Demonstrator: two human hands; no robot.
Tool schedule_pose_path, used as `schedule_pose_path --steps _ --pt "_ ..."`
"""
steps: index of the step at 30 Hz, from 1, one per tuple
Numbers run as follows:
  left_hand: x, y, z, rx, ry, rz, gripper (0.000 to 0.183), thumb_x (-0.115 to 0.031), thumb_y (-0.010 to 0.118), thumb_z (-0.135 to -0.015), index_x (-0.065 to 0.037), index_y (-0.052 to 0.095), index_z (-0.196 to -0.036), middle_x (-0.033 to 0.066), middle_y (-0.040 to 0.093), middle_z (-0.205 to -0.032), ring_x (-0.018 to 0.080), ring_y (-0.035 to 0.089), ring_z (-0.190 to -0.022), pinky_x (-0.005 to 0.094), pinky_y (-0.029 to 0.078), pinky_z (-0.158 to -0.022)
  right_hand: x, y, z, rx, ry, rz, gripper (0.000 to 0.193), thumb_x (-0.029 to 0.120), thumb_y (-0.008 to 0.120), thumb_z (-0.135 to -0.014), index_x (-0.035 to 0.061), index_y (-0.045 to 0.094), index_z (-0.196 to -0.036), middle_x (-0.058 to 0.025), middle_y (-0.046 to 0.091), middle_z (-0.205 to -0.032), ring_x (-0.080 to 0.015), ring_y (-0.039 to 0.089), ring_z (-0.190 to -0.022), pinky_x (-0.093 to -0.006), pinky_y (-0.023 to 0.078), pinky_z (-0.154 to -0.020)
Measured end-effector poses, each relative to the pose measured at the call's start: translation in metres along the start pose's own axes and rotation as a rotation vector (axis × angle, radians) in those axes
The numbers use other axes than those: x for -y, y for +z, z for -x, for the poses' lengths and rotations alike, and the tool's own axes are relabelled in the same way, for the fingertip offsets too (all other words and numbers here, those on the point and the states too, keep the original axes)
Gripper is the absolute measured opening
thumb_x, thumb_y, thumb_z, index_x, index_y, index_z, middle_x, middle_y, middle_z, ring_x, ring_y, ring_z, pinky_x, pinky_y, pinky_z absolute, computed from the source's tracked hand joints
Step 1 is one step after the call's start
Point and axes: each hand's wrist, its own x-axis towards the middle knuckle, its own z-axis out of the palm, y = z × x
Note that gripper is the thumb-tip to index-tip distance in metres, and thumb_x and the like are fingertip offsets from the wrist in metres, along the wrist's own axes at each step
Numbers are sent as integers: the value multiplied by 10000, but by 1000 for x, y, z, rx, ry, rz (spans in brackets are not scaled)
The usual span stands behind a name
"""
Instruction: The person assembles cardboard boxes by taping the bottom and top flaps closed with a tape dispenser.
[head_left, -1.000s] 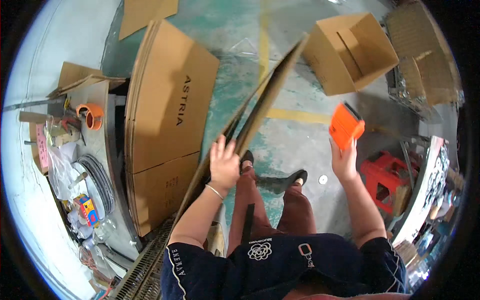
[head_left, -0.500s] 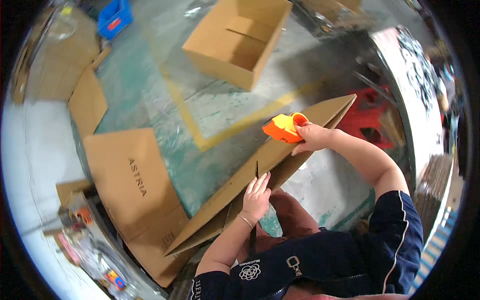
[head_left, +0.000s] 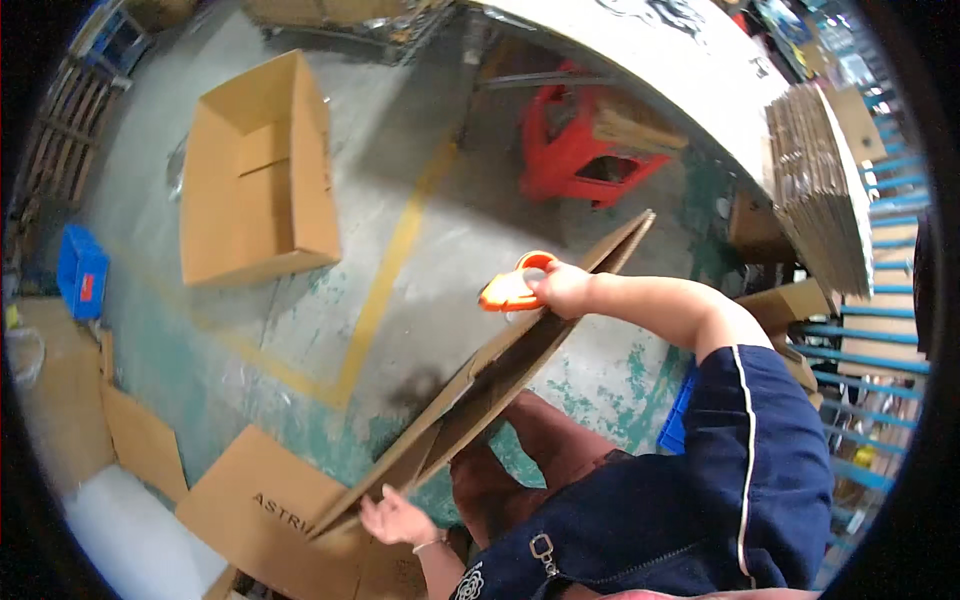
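A partly flattened cardboard box (head_left: 485, 390) stands slanting across in front of my legs, its top edges parted into a narrow gap. My right hand (head_left: 566, 290) is closed around an orange tape dispenser (head_left: 512, 292) by its ring-shaped end, at the box's upper right part. Whether those fingers also press on the cardboard is hard to see. Down at the lower left end of the box, my left hand (head_left: 395, 517) has its palm turned up and its fingers loosely apart, close to the cardboard edge. Nothing shows in it.
An open cardboard box (head_left: 315, 205) stands on the floor ahead. Flat printed cardboard (head_left: 255, 490) lies at lower left. A red stool (head_left: 575, 150) stands under the white table (head_left: 690, 75). Stacked cardboard (head_left: 815, 180) is at right; a blue bin (head_left: 82, 272) sits at far left.
My head view has swung to the right. My left hand has slid from the box's middle to its lower left end. My right hand still holds the tape dispenser; the box's gap shows wider.
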Motion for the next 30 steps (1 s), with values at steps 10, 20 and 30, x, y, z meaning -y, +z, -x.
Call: schedule_pose_path --steps 10,20,30 --pt "149 -15 -49 487 -943 241 384 -179 527 -828 18 500 -1157 153 571 -1046 278 559 -901 404 492 -739 17 23 37 -79 61 -45 389 111 563 -676 50 511 -1057 -95 633 -780 -313 623 -806 -454 363 -929" --pt "10 -37 -185 651 -595 737 494 -6 576 -733 10 456 -1212 118 562 -1050 245 573 -838 354 496 -695 35 -47 119 -316 768 -290 319 177 640 -705 37 565 -982 -201 636 -926 -367 604 -906 -440 476 -806" --pt "-7 -13 -316 1063 -12 377 517 150 491 -682 21 488 -1182 104 594 -1087 212 583 -984 314 463 -849 78 -36 116 -587 1327 -651 333 122 656 -653 -26 576 -940 -177 640 -889 -284 636 -843 -356 499 -735"
